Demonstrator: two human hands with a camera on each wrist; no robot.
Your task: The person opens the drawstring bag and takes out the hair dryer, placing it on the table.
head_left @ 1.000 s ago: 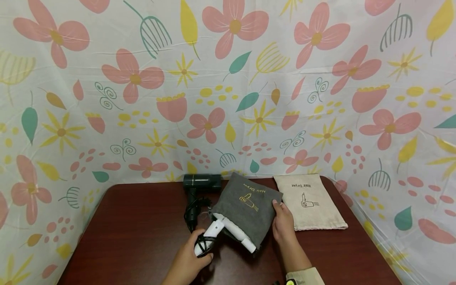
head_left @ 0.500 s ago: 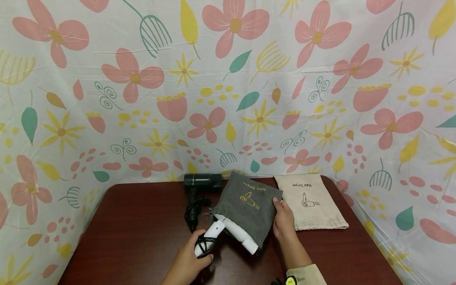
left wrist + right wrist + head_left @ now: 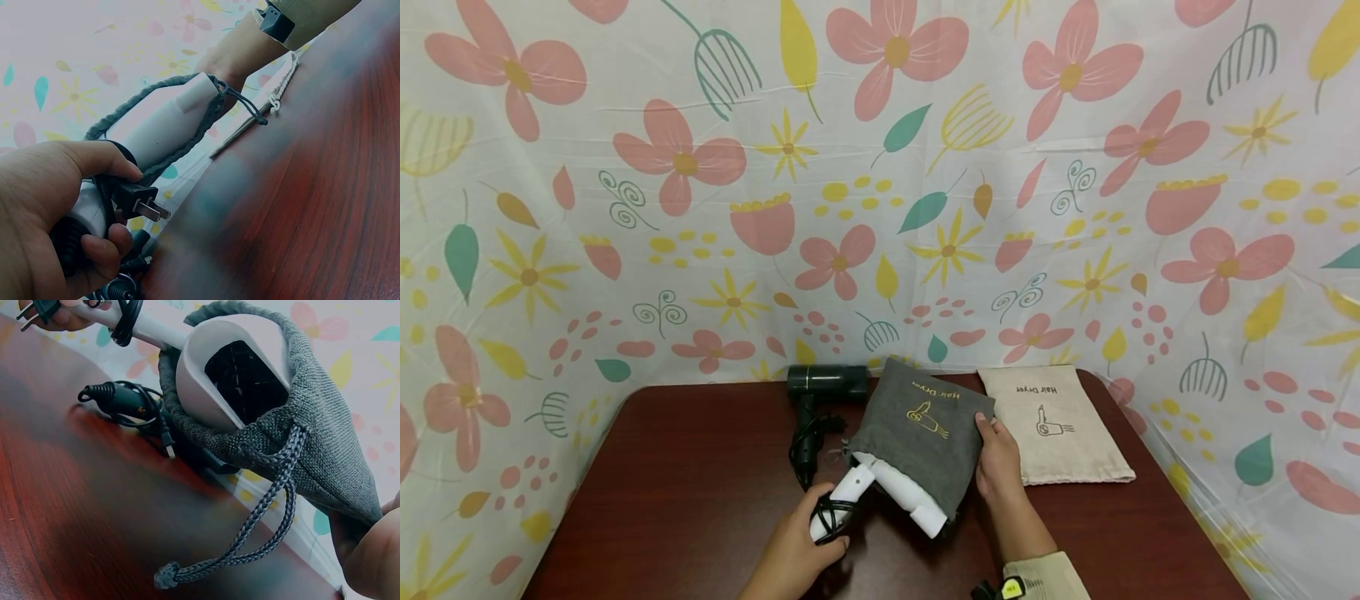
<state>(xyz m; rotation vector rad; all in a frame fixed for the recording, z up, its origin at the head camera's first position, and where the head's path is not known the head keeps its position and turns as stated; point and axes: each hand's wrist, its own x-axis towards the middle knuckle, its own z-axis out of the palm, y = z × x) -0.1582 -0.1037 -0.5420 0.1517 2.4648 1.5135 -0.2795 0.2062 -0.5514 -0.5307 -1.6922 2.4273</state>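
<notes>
My left hand (image 3: 801,533) grips the handle of a white hair dryer (image 3: 898,492), with its black cord wound round the handle. In the left wrist view, a two-pronged plug (image 3: 140,201) lies by the thumb. The dryer's barrel sits partly within the mouth of a grey drawstring bag (image 3: 917,446); its white nozzle end and handle stick out. My right hand (image 3: 1000,458) pinches the bag's right side, thumb on top. The right wrist view shows the bag's rim around the dryer and a knotted drawstring (image 3: 250,519) hanging down.
A dark green hair dryer (image 3: 823,383) with its cord wound round the handle lies at the back of the brown table (image 3: 685,483). A beige drawstring bag (image 3: 1052,442) lies flat at the right. A flower-print curtain (image 3: 880,208) stands behind.
The grey bag's mouth has shifted slightly right at its lower corner, and the dryer's nozzle end has moved slightly right and down. My left hand stays in nearly the same place.
</notes>
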